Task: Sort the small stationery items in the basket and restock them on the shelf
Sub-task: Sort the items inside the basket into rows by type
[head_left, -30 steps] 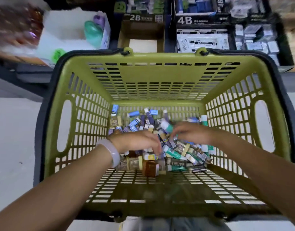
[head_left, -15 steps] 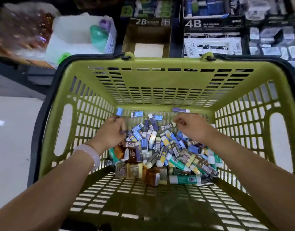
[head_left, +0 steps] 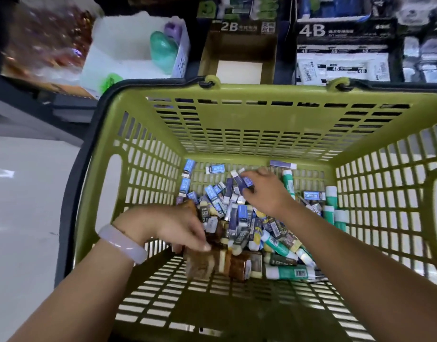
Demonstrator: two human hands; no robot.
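A green slatted basket (head_left: 143, 154) holds a heap of small erasers (head_left: 239, 218) in blue, purple, brown and dark sleeves, with green and white tubes (head_left: 286, 272) along the right side. My left hand (head_left: 180, 228) lies on the heap's near left, fingers curled down onto the brown erasers (head_left: 239, 266); a pale bangle rings its wrist. My right hand (head_left: 269, 193) reaches over the far part of the heap and pinches purple and blue erasers (head_left: 239, 181) between thumb and fingers.
Beyond the basket stands the shelf: an open cardboard box marked 2B (head_left: 239, 49), a box marked 4B (head_left: 341, 53) with white packs, a white box (head_left: 128, 45) with green and purple items at left, more packs (head_left: 424, 58) at right. White floor lies left.
My left hand came back from the far left corner to the brown erasers at the near left. My right hand shifted left and closed on purple and blue erasers. The camera moved closer.
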